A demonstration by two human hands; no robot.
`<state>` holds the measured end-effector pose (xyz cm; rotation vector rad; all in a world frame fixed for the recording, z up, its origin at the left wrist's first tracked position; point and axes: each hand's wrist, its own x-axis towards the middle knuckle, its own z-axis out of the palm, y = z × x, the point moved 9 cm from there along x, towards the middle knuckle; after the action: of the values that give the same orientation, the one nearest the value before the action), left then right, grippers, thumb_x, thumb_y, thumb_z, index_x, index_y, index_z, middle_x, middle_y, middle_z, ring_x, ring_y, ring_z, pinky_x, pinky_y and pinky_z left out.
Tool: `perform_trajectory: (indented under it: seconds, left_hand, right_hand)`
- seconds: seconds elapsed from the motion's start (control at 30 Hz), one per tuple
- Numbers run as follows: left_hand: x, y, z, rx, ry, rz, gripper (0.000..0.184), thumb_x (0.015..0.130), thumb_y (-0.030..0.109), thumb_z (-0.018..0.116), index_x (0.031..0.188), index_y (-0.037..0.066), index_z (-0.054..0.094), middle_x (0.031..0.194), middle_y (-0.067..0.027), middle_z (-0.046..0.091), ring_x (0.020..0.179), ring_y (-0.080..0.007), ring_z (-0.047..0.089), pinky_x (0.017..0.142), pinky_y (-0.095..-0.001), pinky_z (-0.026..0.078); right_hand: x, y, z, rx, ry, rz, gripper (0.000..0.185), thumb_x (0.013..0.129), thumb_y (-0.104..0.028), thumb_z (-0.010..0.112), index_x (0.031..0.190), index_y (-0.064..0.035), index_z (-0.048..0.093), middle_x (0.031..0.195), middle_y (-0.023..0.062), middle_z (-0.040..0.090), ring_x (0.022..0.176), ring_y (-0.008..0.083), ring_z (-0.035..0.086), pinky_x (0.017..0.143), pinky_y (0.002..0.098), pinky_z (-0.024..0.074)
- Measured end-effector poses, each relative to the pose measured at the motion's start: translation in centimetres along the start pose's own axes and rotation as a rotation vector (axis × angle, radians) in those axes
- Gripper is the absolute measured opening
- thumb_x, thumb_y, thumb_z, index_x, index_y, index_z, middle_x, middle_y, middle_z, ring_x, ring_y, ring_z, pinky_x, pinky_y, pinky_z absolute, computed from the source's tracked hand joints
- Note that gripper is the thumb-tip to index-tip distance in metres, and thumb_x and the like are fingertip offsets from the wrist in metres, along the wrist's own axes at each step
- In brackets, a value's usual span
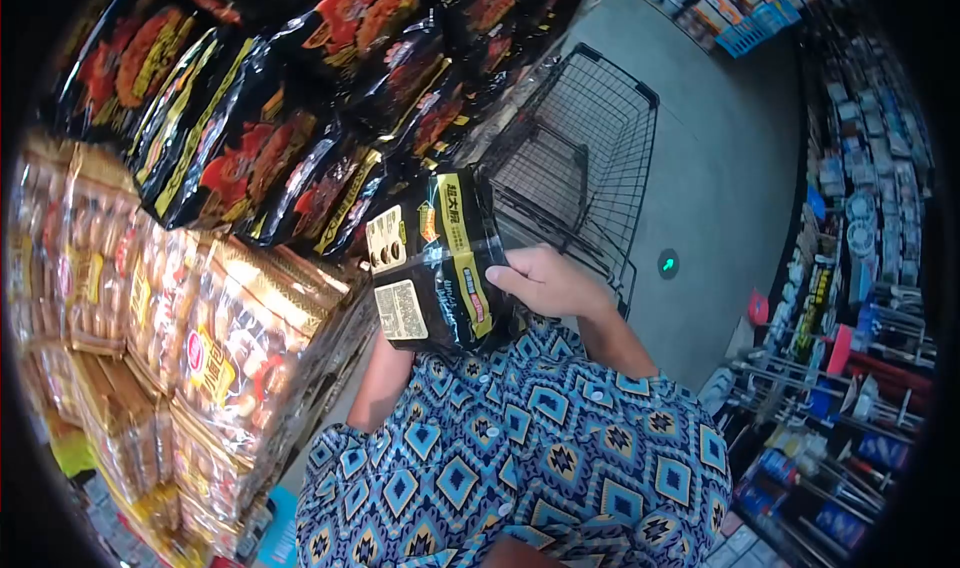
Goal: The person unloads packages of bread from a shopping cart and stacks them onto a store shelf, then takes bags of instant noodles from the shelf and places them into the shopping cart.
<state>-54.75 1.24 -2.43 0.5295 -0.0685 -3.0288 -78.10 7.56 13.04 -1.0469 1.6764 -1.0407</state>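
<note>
Patterned shirt [530,438] filling foreground. Black pack [436,268] sitting just beyond, near stacked packs [255,163]; cart [647,96] standing ahead. Right hand [545,280] pinching pack's edge, thumb on top; left hand hiding behind pack, cannot tell its grip. Step seemingly: holding printed side toward camera; moving pack calling for firm, two-handed support.

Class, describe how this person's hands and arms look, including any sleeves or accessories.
The right hand is ungloved, with no accessory visible; the left hand is hidden. Both forearms are uncovered below the sleeves of a shirt patterned with blue, black and cream diamonds, with pale buttons.
</note>
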Motion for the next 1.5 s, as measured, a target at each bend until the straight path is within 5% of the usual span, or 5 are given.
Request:
perform_trajectory:
  seconds: [0.23, 0.57, 0.9, 1.03, 1.5]
  left_hand:
    - [14.2, 0.8, 4.8, 0.009, -0.053, -0.05, 0.05, 0.1, 0.045, 0.033, 0.122, 0.006, 0.056, 0.116, -0.0154, 0.062, 0.108, -0.0269, 0.06, 0.093, -0.0463, 0.048]
    - [13.0, 0.6, 7.3, 0.549, -0.181, -0.112, 0.055, 0.102, 0.043, 0.031, 0.113, -0.004, 0.059, 0.114, -0.0207, 0.063, 0.11, -0.0315, 0.06, 0.098, -0.0446, 0.043]
    - [4.6, -0.5, -13.0, 0.748, 0.744, -0.139, 0.04, 0.098, 0.034, 0.048, 0.123, 0.004, 0.054, 0.103, -0.0107, 0.065, 0.083, -0.0184, 0.065, 0.072, -0.0289, 0.052]
    - [-3.2, -0.6, -21.8, 0.853, 1.083, -0.175, 0.035, 0.095, 0.035, 0.054, 0.117, 0.008, 0.056, 0.096, -0.0077, 0.065, 0.076, -0.0165, 0.063, 0.062, -0.0286, 0.049]
    - [-10.9, -3.1, -21.3, 0.727, 1.266, -0.088, 0.04, 0.095, 0.037, 0.054, 0.124, 0.009, 0.054, 0.101, -0.0074, 0.065, 0.082, -0.0176, 0.065, 0.069, -0.0306, 0.051]
  right_hand:
    - [-3.8, 6.4, -3.3, 0.732, 0.42, 0.04, 0.025, 0.095, -0.021, 0.056, 0.079, -0.0023, 0.059, 0.072, -0.0066, 0.052, 0.063, 0.002, 0.042, 0.054, 0.0222, 0.0359]
    - [-6.5, 8.3, -17.3, 0.187, 0.882, 0.081, 0.029, 0.097, -0.027, 0.053, 0.079, -0.0048, 0.058, 0.069, -0.0042, 0.056, 0.058, 0.0033, 0.049, 0.052, 0.0207, 0.0404]
    - [3.1, 33.1, -23.3, -0.053, 0.812, 0.405, 0.041, 0.094, -0.032, 0.056, 0.066, -0.0008, 0.052, 0.059, 0.0092, 0.059, 0.049, 0.017, 0.058, 0.051, 0.0329, 0.046]
    - [7.5, 38.9, -22.5, -0.358, 0.739, 0.566, 0.039, 0.091, -0.035, 0.055, 0.078, 0.0008, 0.062, 0.078, 0.0215, 0.066, 0.076, 0.0391, 0.064, 0.07, 0.0435, 0.0498]
    - [15.1, 46.5, -16.7, -0.331, 0.615, 0.881, 0.039, 0.094, -0.038, 0.05, 0.105, -0.0036, 0.065, 0.108, 0.0224, 0.064, 0.104, 0.0406, 0.059, 0.088, 0.0457, 0.0471]
